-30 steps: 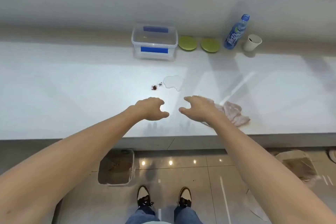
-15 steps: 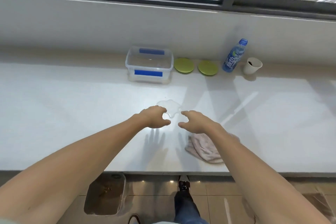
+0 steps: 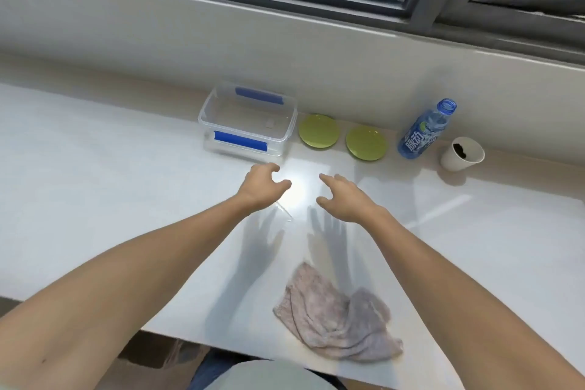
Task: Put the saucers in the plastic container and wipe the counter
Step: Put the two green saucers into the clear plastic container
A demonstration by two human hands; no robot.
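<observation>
Two green saucers lie side by side against the back wall: the left saucer (image 3: 319, 131) next to the container, the right saucer (image 3: 366, 142) further right. The clear plastic container (image 3: 205, 111) with blue clips stands lidless and empty to their left. My left hand (image 3: 261, 188) and my right hand (image 3: 346, 199) hover over the white counter (image 3: 95, 184) just in front of the container and saucers, fingers spread and curled, holding nothing. A crumpled pinkish cloth (image 3: 335, 317) lies near the counter's front edge. A water puddle edge (image 3: 285, 212) shows between my hands.
A blue-labelled drink bottle (image 3: 422, 131) without a cap leans at the back right. Beside it stands a white paper cup (image 3: 462, 153) with dark residue inside. A window runs above the back wall.
Both hands have moved forward over the counter toward the container and saucers. The view has come closer, and the cloth now lies behind my hands.
</observation>
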